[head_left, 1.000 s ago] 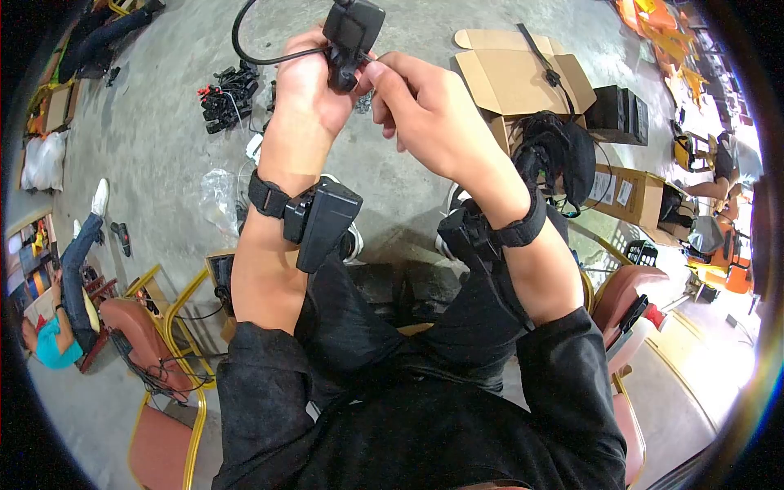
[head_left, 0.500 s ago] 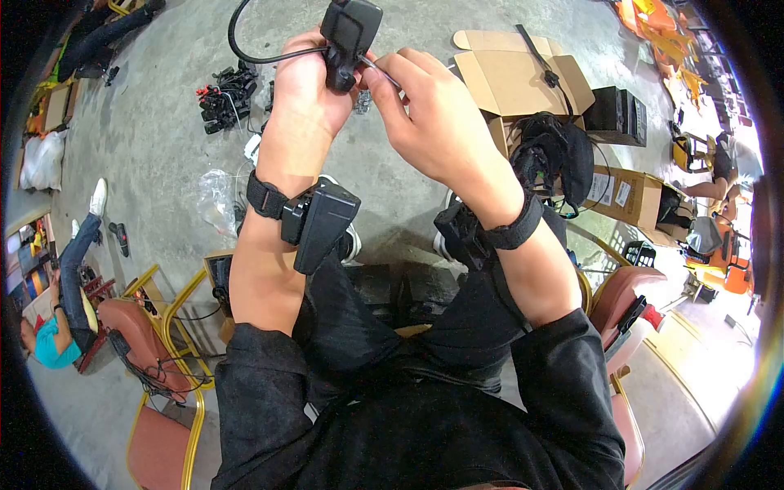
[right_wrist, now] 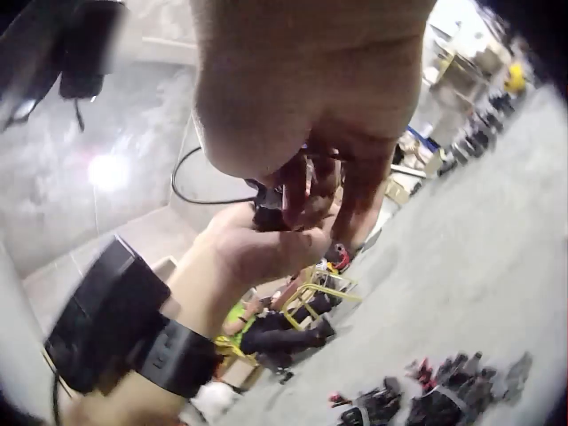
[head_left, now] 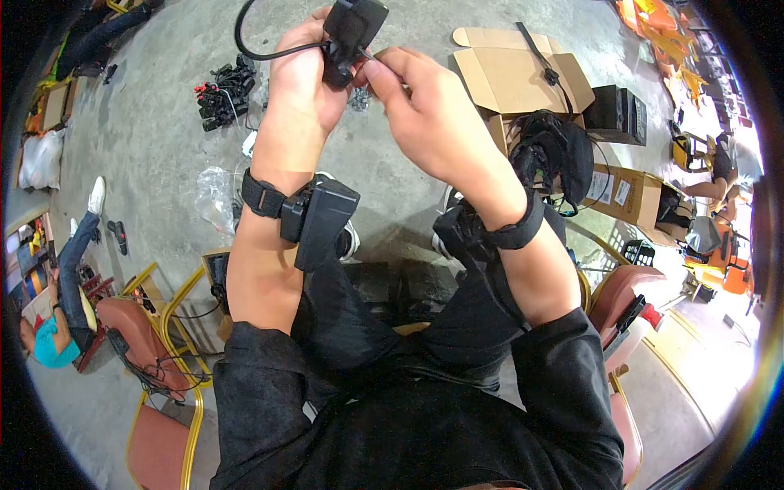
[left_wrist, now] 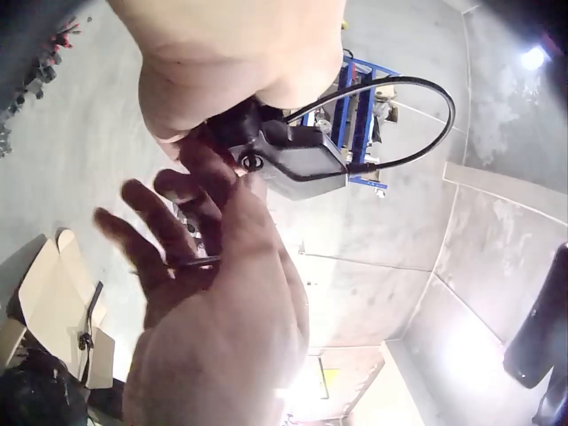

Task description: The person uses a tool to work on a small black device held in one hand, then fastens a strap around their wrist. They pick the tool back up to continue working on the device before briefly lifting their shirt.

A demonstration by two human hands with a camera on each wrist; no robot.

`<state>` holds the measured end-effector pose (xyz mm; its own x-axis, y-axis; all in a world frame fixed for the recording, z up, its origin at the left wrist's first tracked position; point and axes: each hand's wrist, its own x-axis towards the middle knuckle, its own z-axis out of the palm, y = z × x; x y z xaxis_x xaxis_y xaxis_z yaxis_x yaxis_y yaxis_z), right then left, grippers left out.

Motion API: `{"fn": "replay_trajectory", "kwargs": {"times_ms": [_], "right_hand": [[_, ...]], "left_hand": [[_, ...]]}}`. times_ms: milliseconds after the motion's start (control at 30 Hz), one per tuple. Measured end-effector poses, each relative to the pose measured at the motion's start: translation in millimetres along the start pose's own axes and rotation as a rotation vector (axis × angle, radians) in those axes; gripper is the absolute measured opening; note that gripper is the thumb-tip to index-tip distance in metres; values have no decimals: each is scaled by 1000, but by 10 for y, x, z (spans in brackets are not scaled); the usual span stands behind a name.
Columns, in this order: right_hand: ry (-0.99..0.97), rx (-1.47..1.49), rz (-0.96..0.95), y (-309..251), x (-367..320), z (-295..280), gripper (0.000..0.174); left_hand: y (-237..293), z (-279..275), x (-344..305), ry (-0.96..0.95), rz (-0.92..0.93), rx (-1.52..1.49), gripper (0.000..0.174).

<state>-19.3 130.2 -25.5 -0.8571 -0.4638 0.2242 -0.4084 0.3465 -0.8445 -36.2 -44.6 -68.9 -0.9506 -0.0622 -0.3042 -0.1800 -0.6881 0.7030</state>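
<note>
High in the head view, my left hand [head_left: 306,82] holds a black device [head_left: 353,37] with a boxy head and a black cable [head_left: 273,57] looping out of it. My right hand [head_left: 433,106] is close beside it, thumb and index finger pinching a thin metal rod [head_left: 367,55] whose end meets the device's side. A round bolt head [left_wrist: 252,162] shows on the device in the left wrist view, right at the right thumb's tip. From the right wrist, the device [right_wrist: 269,209] is largely hidden behind fingers.
On the concrete floor lie a pile of black parts [head_left: 227,94] and a clear plastic bag [head_left: 216,200]. An opened cardboard box [head_left: 523,77] and black bags [head_left: 555,159] are at the right. Chairs [head_left: 143,347] flank my legs; another person [head_left: 61,335] sits far left.
Half a second ago more of the rod showed between my right fingers and the device; now the fingers are closer to it. My left hand and the device have shifted only slightly.
</note>
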Motion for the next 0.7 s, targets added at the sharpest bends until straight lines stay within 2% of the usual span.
{"fn": "replay_trajectory", "kwargs": {"times_ms": [33, 100, 133, 200, 233, 300, 333, 400, 467, 533, 567, 633, 667, 700], "right_hand": [[-1, 0, 1, -37, -4, -23, 24], [-157, 285, 314, -92, -2, -64, 24], [-158, 285, 313, -90, -2, -62, 24], [-105, 126, 162, -83, -8, -54, 24], [-105, 125, 162, -70, -11, -48, 24], [-28, -65, -24, -23, -9, -27, 23], [-28, -65, -24, 1, -11, -14, 23], [131, -368, -267, 41, -11, 14, 23], [139, -433, -306, 63, 1, 20, 23], [146, -499, -346, 80, 1, 29, 23], [149, -423, -309, 90, -1, 39, 24], [151, -345, -273, 49, 2, 31, 24], [10, -83, -18, 1, -3, -2, 25], [-130, 179, 237, -39, -3, -26, 26]], "left_hand": [[9, 7, -21, -47, -21, 26, 25], [31, -44, 2, -47, -40, -3, 26], [35, -65, 15, -46, -58, -32, 27], [23, -73, 32, -54, -50, -36, 28], [18, -66, 34, -63, -41, -40, 29], [13, -40, 16, -34, -43, -64, 29], [9, -28, 9, -3, -45, -88, 29], [-7, -23, 38, 33, -46, -105, 29], [-11, -56, 56, 68, -49, -123, 29], [7, -98, 45, -52, -93, -161, 29], [-15, -93, 60, -52, -92, -161, 29], [-43, -29, 64, 120, -27, -83, 29], [-34, -63, 63, 120, -27, -84, 29], [-9, -100, 55, 33, -57, -54, 29]]}}
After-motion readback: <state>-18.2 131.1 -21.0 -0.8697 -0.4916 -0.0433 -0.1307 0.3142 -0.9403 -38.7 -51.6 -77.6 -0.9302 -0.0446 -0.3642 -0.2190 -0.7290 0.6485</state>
